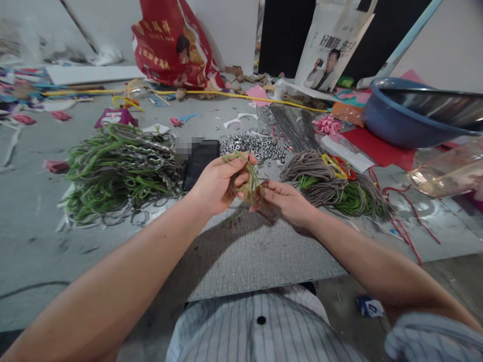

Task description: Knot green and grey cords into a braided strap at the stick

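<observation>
My left grip (pixel 218 185) is closed, fingers curled around a thin green cord (pixel 252 189), and my right grip (pixel 290 203) pinches its lower strands with the fingertips. The cord is looped between my two grips, above the tabletop (pixel 256 251). Just left of them lies a black phone (pixel 202 161), then a heap of green and grey cords (pixel 116 176). Small metal pieces (pixel 260 146) sit just beyond my grips; right of them rests another cord bundle (pixel 332 183).
</observation>
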A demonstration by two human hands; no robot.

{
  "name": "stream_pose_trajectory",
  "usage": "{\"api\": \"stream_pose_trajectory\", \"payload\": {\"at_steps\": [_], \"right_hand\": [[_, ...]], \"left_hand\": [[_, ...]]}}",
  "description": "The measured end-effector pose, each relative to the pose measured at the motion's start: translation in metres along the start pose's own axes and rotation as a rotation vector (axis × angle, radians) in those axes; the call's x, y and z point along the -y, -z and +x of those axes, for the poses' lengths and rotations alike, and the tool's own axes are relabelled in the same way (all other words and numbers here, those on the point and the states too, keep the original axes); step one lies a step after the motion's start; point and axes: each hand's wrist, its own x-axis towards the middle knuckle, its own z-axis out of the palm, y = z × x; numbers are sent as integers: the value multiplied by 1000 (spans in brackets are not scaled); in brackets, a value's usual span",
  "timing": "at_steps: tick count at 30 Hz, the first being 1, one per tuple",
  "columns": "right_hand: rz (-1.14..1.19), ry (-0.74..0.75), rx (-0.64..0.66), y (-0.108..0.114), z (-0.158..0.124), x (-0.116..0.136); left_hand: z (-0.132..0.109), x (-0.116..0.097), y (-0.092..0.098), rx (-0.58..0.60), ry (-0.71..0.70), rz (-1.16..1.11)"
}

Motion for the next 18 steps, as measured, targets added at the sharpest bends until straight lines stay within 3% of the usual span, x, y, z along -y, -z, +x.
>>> {"api": "stream_pose_trajectory", "payload": {"at_steps": [11, 18], "right_hand": [[102, -27, -9, 0, 1, 3], [41, -37, -204, 5, 2, 2]], "left_hand": [[2, 5, 1, -20, 30, 104], [4, 4, 3, -110, 15, 190]]}}
